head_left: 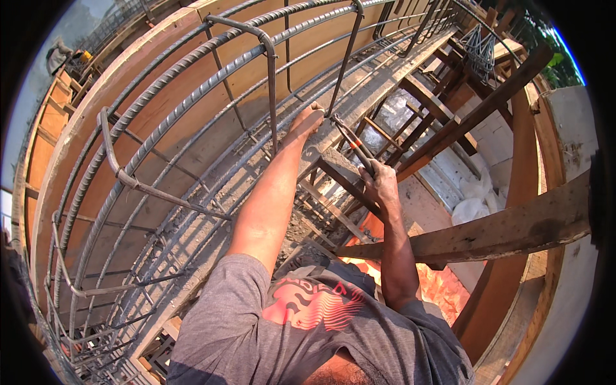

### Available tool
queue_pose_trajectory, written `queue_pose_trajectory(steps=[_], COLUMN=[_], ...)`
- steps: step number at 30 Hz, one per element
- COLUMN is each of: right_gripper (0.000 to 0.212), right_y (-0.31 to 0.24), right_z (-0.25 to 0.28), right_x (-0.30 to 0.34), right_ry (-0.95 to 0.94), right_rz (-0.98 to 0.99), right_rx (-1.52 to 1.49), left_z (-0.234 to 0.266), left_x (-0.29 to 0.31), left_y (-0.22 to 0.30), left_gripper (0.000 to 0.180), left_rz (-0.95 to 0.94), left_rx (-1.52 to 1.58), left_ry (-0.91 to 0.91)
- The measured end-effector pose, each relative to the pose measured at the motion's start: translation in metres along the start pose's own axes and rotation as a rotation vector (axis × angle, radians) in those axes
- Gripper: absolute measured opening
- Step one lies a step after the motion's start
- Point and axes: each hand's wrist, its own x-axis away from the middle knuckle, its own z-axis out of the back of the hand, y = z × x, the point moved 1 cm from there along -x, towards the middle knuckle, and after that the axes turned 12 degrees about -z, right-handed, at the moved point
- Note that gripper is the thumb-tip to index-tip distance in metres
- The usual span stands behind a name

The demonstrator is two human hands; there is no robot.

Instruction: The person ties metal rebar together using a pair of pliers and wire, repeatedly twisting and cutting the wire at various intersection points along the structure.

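Observation:
My right hand (pixel 381 183) grips the handles of a pair of pincers (pixel 357 149), dark metal with orange marks. The jaws point up and left, to the foot of a vertical stirrup leg (pixel 344 61) in the rebar cage. Just left of the jaws is my left hand (pixel 307 122), its fingers curled closed low in the cage. What they hold, if anything, is hidden. Thick ribbed bars (pixel 186 61) run along the top of the cage, with bent stirrups around them. Thinner bars lie lower down.
Behind the cage stands a plywood form panel (pixel 173 138). To my right, a wooden beam (pixel 487 232) crosses at waist height, and dark timber props (pixel 478 119) slant below. An orange sheet (pixel 443 285) lies underneath. A bundle of bent rods (pixel 478 51) hangs at the far right.

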Motion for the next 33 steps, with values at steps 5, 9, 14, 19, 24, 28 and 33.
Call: queue_pose_trajectory(steps=[5, 9, 14, 19, 24, 28, 33], right_gripper=[0.031, 0.033, 0.028, 0.023, 0.019, 0.024, 0.030], right_y=[0.013, 0.002, 0.003, -0.102, -0.148, -0.117, -0.044], right_z=[-0.004, -0.005, -0.002, 0.083, 0.096, 0.081, 0.027], right_x=[-0.005, -0.001, -0.003, -0.025, -0.052, -0.036, 0.024], right_ry=[0.175, 0.198, 0.076, -0.004, -0.074, -0.061, -0.316], right_rz=[0.123, 0.082, 0.013, 0.016, 0.100, 0.044, -0.515], right_rx=[0.260, 0.315, 0.150, 0.576, 0.751, 0.552, -0.824], left_z=[-0.001, 0.001, 0.003, -0.006, 0.000, -0.003, -0.015], left_x=[0.006, 0.004, 0.002, 0.002, 0.006, 0.010, 0.075], left_y=[0.014, 0.009, 0.002, 0.010, 0.019, 0.014, 0.040], left_gripper=[0.015, 0.014, 0.013, 0.015, 0.016, 0.020, 0.044], left_rz=[0.020, 0.010, 0.010, 0.006, 0.056, -0.096, -1.025], left_rx=[-0.082, -0.077, -0.083, -0.061, -0.137, -0.481, -0.611], left_ry=[-0.002, 0.008, 0.013, 0.004, -0.037, 0.169, 0.250])
